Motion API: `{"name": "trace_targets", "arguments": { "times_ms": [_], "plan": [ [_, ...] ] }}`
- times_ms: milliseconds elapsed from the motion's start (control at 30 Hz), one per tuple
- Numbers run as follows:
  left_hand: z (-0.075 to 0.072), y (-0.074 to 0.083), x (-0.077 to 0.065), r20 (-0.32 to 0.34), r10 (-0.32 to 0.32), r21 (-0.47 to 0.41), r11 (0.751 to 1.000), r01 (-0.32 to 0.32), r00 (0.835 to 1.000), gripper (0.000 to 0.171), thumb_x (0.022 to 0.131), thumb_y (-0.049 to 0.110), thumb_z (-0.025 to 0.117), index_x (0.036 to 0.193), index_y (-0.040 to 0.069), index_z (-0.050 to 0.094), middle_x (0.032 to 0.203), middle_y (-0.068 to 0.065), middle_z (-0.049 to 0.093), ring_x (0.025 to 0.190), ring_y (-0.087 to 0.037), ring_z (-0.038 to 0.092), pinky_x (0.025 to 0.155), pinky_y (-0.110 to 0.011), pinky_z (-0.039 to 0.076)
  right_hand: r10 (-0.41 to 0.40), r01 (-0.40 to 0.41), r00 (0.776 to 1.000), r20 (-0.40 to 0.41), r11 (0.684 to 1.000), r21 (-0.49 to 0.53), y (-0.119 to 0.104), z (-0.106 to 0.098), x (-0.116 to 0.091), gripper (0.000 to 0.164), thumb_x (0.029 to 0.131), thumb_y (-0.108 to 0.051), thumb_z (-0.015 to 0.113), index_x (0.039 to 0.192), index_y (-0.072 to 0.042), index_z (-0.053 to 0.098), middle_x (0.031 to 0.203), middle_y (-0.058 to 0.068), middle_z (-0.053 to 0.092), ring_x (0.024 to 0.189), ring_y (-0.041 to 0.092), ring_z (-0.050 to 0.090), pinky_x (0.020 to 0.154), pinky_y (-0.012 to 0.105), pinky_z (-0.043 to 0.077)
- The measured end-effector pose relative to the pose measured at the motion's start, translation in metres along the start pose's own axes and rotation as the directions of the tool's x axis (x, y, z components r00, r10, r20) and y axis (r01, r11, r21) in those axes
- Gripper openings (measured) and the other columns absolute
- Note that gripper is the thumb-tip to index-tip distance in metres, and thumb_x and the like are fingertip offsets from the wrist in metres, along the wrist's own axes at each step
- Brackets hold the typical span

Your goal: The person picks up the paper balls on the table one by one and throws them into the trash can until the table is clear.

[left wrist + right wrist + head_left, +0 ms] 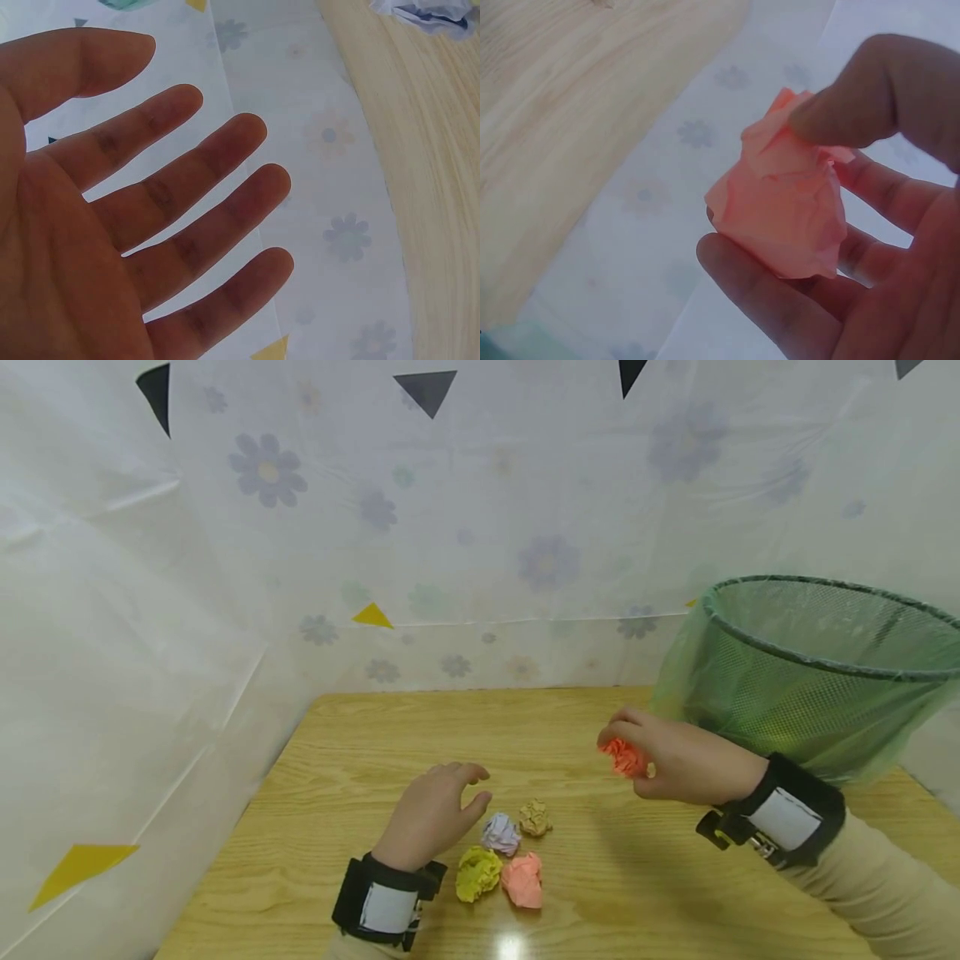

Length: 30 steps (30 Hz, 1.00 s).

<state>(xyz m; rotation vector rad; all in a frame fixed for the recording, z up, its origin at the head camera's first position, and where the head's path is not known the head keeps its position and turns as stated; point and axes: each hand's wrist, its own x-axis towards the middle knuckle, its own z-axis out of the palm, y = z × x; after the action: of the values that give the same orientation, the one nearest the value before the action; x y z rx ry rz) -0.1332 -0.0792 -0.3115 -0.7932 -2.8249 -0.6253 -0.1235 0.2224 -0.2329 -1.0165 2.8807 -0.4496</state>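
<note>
Between thumb and fingers my right hand (675, 758) holds a crumpled orange-red paper ball (624, 758) above the table's right half; in the right wrist view the paper ball (787, 202) looks salmon pink. My left hand (433, 810), its fingers spread and nothing in them, hovers beside a small group of crumpled paper balls. A white paper ball (501, 834) lies nearest its thumb. Close by are a tan paper ball (535, 817), a yellow paper ball (477, 873) and a pink paper ball (522, 881). The left wrist view shows the palm (75, 247) bare.
A green mesh basket (780, 702) with a dark rim, covered by a thin clear bag, stands at the right, just behind my right wrist. The wooden table (390, 735) ends at the back against a flower-patterned sheet (480, 543), which also hangs along the left.
</note>
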Motion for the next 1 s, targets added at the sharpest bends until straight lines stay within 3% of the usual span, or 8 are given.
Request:
{"name": "trace_targets", "arguments": {
  "times_ms": [567,1000],
  "plan": [
    [0.0,-0.001,0.0,0.001,0.004,-0.004,1.0,-0.004,1.0,0.027,0.091,0.033,0.059,0.111,0.016,0.065,0.105,-0.002,0.065,0.091,-0.019,0.06,0.073,-0.035,0.049,0.011,-0.014,0.999,-0.038,0.998,-0.062,-0.001,-0.012,-0.005,0.043,0.075,-0.002,0.064,0.116,-0.01,0.053,0.113,0.002,0.045,0.067,0.001,0.048,0.054,0.019,0.044],
    [-0.001,-0.001,0.0,0.003,0.002,-0.007,1.0,-0.002,1.0,0.027,0.091,0.033,0.059,0.112,0.016,0.065,0.104,-0.002,0.065,0.09,-0.019,0.06,0.073,-0.035,0.049,0.027,-0.028,0.999,-0.028,0.999,-0.036,-0.003,-0.022,-0.008,0.043,0.077,-0.003,0.064,0.118,-0.011,0.052,0.119,0.005,0.043,0.066,-0.002,0.05,0.053,0.02,0.044]
  ]
}}
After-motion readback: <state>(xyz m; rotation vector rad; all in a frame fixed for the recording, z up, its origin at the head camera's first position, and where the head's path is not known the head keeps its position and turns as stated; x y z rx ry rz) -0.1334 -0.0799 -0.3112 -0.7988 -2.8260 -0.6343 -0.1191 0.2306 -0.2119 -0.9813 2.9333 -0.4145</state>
